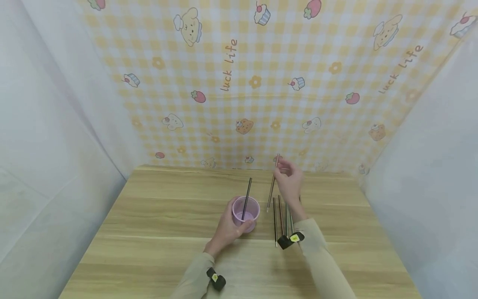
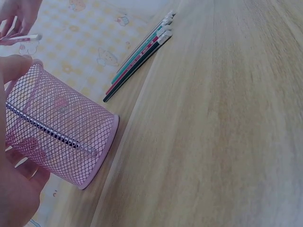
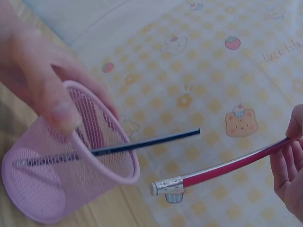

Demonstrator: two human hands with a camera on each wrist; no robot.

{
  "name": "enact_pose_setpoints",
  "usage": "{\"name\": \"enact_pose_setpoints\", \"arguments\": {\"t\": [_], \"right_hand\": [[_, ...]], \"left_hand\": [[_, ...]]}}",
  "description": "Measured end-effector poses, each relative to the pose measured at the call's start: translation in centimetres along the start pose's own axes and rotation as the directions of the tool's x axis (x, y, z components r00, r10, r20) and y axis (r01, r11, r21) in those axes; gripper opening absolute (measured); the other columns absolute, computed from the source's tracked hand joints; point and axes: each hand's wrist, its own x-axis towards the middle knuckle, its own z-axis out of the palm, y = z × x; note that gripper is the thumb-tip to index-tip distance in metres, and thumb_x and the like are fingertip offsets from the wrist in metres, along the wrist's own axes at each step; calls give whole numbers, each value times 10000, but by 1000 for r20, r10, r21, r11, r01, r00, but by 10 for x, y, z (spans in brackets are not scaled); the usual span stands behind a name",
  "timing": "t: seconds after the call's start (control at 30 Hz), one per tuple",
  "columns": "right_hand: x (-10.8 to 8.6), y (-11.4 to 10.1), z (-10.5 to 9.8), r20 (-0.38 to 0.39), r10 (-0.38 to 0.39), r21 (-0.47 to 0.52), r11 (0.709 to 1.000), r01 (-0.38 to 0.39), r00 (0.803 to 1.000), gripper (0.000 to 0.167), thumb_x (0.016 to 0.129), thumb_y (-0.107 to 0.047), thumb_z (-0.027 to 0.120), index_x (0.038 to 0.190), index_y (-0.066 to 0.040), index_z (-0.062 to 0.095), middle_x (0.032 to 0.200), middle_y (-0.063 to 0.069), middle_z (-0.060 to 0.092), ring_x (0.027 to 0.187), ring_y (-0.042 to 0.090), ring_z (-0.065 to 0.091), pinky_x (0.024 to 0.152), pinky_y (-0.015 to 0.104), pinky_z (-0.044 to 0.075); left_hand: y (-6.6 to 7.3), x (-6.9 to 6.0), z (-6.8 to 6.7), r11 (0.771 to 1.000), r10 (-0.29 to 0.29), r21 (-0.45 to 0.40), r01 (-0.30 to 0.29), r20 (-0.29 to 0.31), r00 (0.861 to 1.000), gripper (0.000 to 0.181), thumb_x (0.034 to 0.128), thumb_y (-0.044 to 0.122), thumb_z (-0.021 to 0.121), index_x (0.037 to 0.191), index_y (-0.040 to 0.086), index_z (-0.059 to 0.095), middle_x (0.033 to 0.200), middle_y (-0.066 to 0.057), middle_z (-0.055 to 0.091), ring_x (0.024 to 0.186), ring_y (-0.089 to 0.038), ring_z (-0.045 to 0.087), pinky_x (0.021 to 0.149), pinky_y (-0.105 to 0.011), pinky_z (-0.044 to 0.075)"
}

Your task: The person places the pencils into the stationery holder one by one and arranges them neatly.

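A pink mesh pen cup (image 1: 251, 226) stands on the wooden table, and my left hand (image 1: 228, 228) grips it round its side. One dark pencil (image 3: 165, 138) leans inside the cup, its eraser end down at the bottom. My right hand (image 1: 289, 178) pinches a red pencil (image 3: 222, 169) near its upper end, to the right of the cup and above the table. The red pencil's white eraser points down toward the cup side, outside the rim. Several more pencils (image 2: 142, 56), dark, red and green, lie side by side on the table beneath my right forearm.
The wooden table (image 1: 149, 232) ends at the back against a yellow checked cloth (image 1: 239, 104) with cartoon prints. Pale walls (image 1: 56, 124) rise on both sides. A black wrist camera (image 1: 291, 239) sits over the lying pencils in the head view.
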Motion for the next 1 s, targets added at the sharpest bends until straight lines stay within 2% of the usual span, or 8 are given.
{"name": "enact_pose_setpoints", "arguments": {"t": [0.2, 0.37, 0.53, 0.67, 0.83, 0.87, 1.0], "right_hand": [[-1, -4, 19, 27, -42, 39, 998, 41, 999, 337, 865, 16, 642, 1201, 41, 655, 1045, 139, 649, 876, 150, 629, 700, 171, 585], [-4, 5, 31, 37, -54, 46, 998, 52, 998, 295, 874, 50, 637, 1168, 42, 650, 1022, 147, 641, 862, 174, 637, 688, 174, 595], [-12, 15, 36, 75, -35, 26, 999, 33, 997, 282, 887, 36, 639, 1169, 18, 649, 1031, 161, 645, 864, 191, 640, 688, 193, 600], [-20, 22, 39, 119, -7, 16, 1000, 5, 993, 291, 893, 4, 649, 1183, 19, 634, 1046, 162, 648, 879, 201, 651, 719, 262, 629], [-28, 28, 42, 170, 14, 3, 1000, -15, 985, 299, 888, 27, 658, 1186, 34, 632, 1051, 200, 656, 872, 220, 663, 712, 265, 633], [-29, 29, 43, 183, 16, 3, 1000, -17, 983, 297, 888, 31, 665, 1183, 25, 637, 1055, 208, 658, 877, 242, 670, 715, 283, 637], [-33, 35, 43, 244, 25, -17, 1000, -22, 970, 310, 886, 38, 679, 1193, 16, 643, 1068, 223, 658, 918, 328, 681, 740, 317, 643]], "left_hand": [[1, 0, -1, 1000, 13, 5, -13, -3, 1000, 909, 812, 297, 840, 1541, 93, 337, 1446, -134, 517, 1307, -332, 537, 1090, -547, 477], [2, 1, -1, 1000, 16, 13, -16, -2, 1000, 918, 816, 306, 841, 1542, 67, 332, 1447, -138, 516, 1310, -333, 536, 1091, -543, 478], [3, 0, -1, 999, 40, 7, -40, -4, 999, 917, 831, 304, 832, 1537, 25, 320, 1446, -158, 517, 1303, -356, 540, 1079, -564, 484], [3, 0, -1, 999, 40, -10, -40, -14, 999, 913, 821, 290, 843, 1534, 39, 332, 1447, -145, 523, 1302, -353, 542, 1091, -571, 470], [2, 0, 1, 998, 48, -31, -50, -36, 998, 894, 805, 241, 856, 1528, 68, 358, 1446, -141, 530, 1301, -359, 541, 1107, -597, 443], [7, -1, 0, 998, 47, -38, -48, -38, 998, 885, 802, 209, 855, 1522, 58, 362, 1442, -166, 529, 1297, -382, 540, 1106, -611, 437], [11, 0, 2, 998, 49, -37, -51, -48, 998, 894, 795, 117, 843, 1520, -12, 334, 1443, -260, 504, 1290, -461, 524, 1100, -654, 417]]}}
